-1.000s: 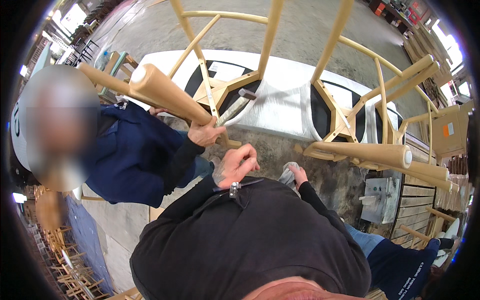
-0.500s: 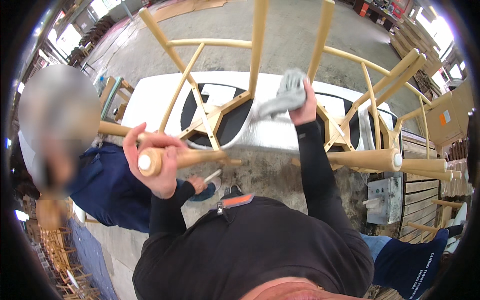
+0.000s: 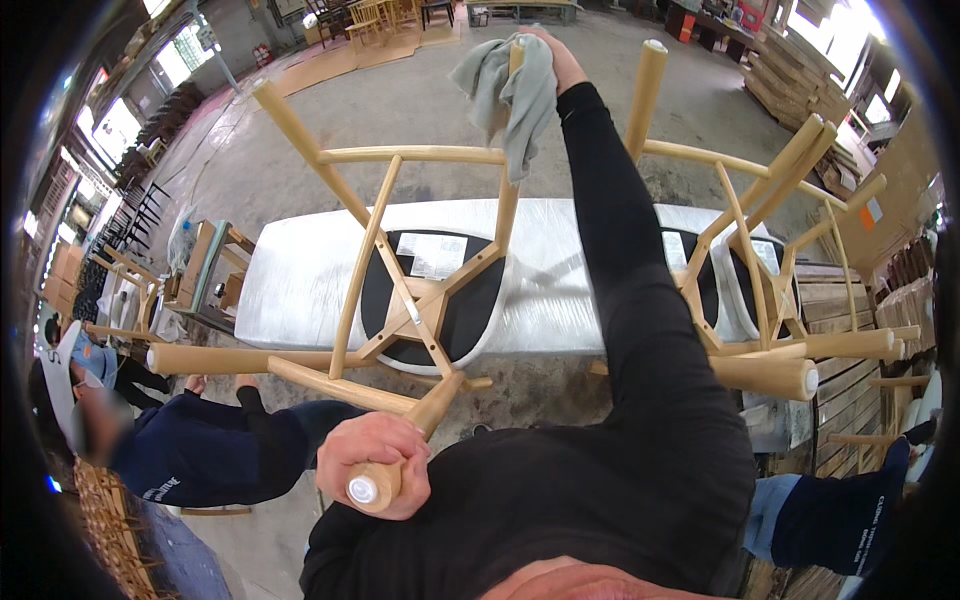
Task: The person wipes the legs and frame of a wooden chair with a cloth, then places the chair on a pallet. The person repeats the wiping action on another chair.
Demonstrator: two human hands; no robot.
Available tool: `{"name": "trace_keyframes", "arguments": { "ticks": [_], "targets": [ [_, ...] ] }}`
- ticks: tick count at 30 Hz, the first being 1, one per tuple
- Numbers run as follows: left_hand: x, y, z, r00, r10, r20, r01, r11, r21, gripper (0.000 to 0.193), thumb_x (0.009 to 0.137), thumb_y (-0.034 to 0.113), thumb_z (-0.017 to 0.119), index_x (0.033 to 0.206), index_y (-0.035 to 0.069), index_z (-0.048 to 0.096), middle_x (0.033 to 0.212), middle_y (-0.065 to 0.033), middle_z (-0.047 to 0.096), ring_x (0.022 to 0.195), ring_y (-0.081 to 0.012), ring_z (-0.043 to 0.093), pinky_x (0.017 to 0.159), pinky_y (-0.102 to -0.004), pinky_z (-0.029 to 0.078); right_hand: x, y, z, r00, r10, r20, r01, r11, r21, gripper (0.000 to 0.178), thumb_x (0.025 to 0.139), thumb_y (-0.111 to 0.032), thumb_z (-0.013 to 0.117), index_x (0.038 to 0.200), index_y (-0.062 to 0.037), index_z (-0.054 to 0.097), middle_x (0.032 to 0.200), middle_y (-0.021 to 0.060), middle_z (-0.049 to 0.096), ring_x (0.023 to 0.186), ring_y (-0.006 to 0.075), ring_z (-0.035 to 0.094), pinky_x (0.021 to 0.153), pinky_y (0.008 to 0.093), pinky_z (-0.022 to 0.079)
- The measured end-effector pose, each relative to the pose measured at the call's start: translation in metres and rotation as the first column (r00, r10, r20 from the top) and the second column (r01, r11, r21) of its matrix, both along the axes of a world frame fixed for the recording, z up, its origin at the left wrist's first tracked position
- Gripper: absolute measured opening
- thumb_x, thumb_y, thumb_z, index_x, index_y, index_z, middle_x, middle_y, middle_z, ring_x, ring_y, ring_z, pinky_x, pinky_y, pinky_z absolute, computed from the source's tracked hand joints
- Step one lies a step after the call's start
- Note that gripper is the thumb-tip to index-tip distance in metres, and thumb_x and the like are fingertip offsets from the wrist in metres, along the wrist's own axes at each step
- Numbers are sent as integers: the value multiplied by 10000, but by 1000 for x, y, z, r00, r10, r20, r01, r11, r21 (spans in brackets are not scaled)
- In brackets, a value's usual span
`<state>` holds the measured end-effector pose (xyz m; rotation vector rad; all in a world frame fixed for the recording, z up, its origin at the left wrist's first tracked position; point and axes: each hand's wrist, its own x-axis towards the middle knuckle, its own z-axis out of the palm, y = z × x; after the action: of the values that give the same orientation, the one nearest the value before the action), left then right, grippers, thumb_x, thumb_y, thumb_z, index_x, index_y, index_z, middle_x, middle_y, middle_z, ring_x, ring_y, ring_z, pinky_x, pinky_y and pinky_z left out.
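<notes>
An upturned wooden chair (image 3: 430,305) rests on a white plastic-wrapped bench (image 3: 300,265), its black seat underside and a paper label facing up. My left hand (image 3: 370,450) is closed around the near leg, just below its white-capped end. With the arm stretched far forward, my right hand (image 3: 560,60) presses a grey cloth (image 3: 525,95) around the upper part of a far leg. The cloth hangs down along that leg, and most of the right fingers are hidden behind it.
More upturned chairs (image 3: 690,300) stand close on the right, their legs jutting toward me. A co-worker in dark blue (image 3: 220,450) is on the left, beside the chair's legs. Another person (image 3: 820,515) is at the lower right. Wooden slats (image 3: 840,400) lie on the right.
My right hand has moved forward with the cloth onto the far leg. My left hand has closed more fully on the near leg, now closer to me. The co-worker has shifted down and away.
</notes>
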<state>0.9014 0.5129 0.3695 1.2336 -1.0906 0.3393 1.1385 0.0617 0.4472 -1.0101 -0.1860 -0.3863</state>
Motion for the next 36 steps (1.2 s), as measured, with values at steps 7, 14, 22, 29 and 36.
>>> {"name": "trace_keyframes", "arguments": {
  "ticks": [7,14,22,29,36],
  "targets": [
    [14,0,3,999,-17,28,15,997,73,373,629,-57,666,933,38,471,647,-116,643,558,-244,675,575,-372,584,6,46,-12,364,-529,767,886,-56,-460,465,712,-257,837,1098,-90,639,1069,140,679,973,329,660,833,370,529],
    [11,9,5,999,38,37,-44,982,184,337,776,8,667,995,66,417,674,-84,648,561,-232,680,535,-372,575,30,82,-179,399,-853,336,905,307,-295,911,608,-310,920,1315,36,460,1176,210,623,1092,314,619,946,413,486],
    [9,13,11,1000,16,15,-19,980,196,336,722,-5,674,933,53,419,638,-98,636,555,-243,687,551,-381,604,18,78,-289,774,-630,-64,553,722,-416,682,669,-223,897,1210,-54,518,1139,130,638,1056,262,623,915,400,492],
    [17,9,14,999,-33,1,32,978,207,335,727,5,699,918,60,430,655,-96,649,568,-243,693,569,-388,615,27,16,-25,286,-494,821,956,97,-275,615,723,-284,854,1176,-32,524,1043,131,636,955,217,626,882,364,494],
    [13,-3,22,999,47,5,-47,967,249,383,783,72,744,928,75,389,639,-67,634,513,-191,664,500,-348,593,38,73,-260,505,-810,299,856,425,-293,781,609,-313,937,1180,-31,484,1024,163,636,941,297,634,852,396,498]
  ]
}}
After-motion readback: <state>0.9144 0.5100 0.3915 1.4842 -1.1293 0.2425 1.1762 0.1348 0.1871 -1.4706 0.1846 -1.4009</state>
